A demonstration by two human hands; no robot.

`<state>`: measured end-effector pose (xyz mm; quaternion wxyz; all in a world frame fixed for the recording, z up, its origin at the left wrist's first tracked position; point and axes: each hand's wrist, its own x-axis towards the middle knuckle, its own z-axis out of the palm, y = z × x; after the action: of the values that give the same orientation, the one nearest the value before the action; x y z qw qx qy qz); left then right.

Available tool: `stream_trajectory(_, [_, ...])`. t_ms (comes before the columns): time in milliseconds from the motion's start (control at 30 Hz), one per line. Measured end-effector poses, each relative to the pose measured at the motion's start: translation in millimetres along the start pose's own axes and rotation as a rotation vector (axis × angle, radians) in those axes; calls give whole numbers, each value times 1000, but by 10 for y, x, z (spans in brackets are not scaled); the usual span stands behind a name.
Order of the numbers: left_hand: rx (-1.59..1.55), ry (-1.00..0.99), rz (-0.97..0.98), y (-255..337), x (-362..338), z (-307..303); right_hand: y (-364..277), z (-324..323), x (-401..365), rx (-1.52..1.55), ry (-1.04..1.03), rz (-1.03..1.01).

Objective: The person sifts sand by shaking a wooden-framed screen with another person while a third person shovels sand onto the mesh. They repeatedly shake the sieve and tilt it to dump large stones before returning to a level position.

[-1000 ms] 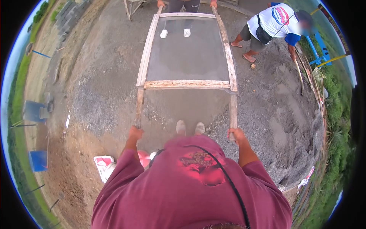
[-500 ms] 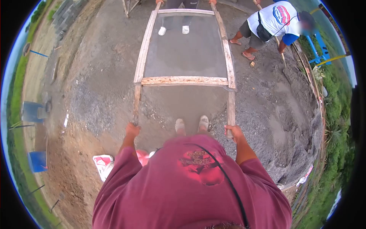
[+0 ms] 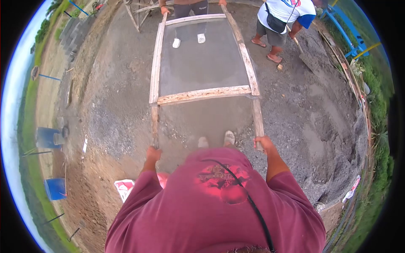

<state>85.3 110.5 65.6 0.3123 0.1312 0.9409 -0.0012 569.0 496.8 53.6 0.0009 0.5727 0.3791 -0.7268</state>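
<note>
A long wooden-framed sieve (image 3: 202, 94) with a fine see-through mesh (image 3: 206, 63) stretches ahead of me above the grey ground. My left hand (image 3: 153, 153) is closed round the end of its left handle (image 3: 155, 124). Round the right handle (image 3: 257, 120) my right hand (image 3: 264, 143) is wrapped in the same way. At the far end another person's hands (image 3: 164, 9) grip the two far handles, and that person's white shoes (image 3: 201, 38) show through or beyond the mesh. My own shoes (image 3: 229, 137) stand just behind the near crossbar.
To the right a co-worker (image 3: 276, 23) holds a shovel (image 3: 301, 55) against a grey sand heap (image 3: 329, 122). Blue containers (image 3: 55, 189) stand at left. Grey blocks (image 3: 76, 33) are stacked far left. A red-and-white sack (image 3: 124, 188) lies near my left arm.
My view has tilted and shifted, with the sieve's near end slightly lower in view. The co-worker's shovel has moved and its blade now shows. Both my hands keep their grip on the handles.
</note>
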Motion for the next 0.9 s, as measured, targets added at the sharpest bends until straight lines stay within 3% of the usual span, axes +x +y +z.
stream_trajectory(400, [-45, -83, 14, 178, 27, 155, -195, -275, 82, -3, 35, 3])
stream_trajectory(500, [-24, 27, 41, 149, 37, 209, -216, -235, 52, 2, 39, 7])
stream_trajectory(900, [-71, 36, 9, 33, 4, 70, -43, -100, 76, -2, 13, 13])
